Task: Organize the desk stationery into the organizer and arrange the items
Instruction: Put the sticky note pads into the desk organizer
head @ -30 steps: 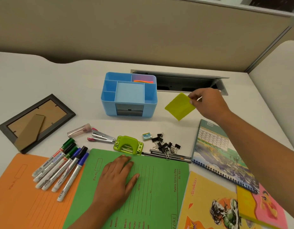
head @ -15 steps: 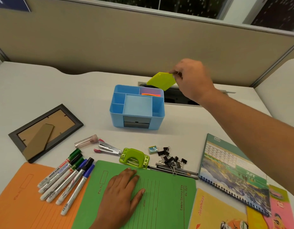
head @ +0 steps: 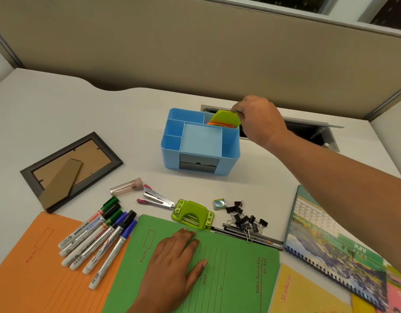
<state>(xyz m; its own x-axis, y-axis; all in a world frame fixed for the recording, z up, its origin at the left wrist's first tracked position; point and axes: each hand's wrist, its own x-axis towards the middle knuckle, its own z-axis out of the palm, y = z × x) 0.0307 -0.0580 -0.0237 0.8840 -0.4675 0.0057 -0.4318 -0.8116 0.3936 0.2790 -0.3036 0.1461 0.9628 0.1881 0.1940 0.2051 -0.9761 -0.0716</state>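
A pale desk [head: 59, 105] runs up to a beige partition wall [head: 195, 53]. Along the near edge lie an orange folder [head: 37, 267] and, partly over it, a green file folder [head: 235, 279]. To the right of these sit a spiral-bound calendar [head: 326, 240] and a yellow book [head: 308, 290]. A dark picture frame [head: 68, 170] lies face down at the left, its cardboard stand showing.

The blue organizer [head: 229, 161] stands in the middle of the desk, with open compartments on top and small grey drawers in its front. The right hand [head: 260, 118] reaches over its back right corner. The left hand [head: 174, 256] rests flat on the green file folder, palm down with the fingers straight and slightly spread, holding nothing.

Six whiteboard markers [head: 98, 233] lie side by side across the seam of the two folders. A green hole punch [head: 192, 213] touches the top edge of the green folder, with a stapler [head: 156, 198] and a clear tube [head: 126, 188] to its left. To its right, a heap of black binder clips [head: 244, 218] lies on some dark pencils [head: 251, 236], near a small square box [head: 218, 204].

The right hand's fingertips pinch the top edge of a yellow-green sticky note pad [head: 226, 118]. The pad is tilted, its lower edge dipping into the organizer's back right compartment, on top of orange notes [head: 217, 124] already there
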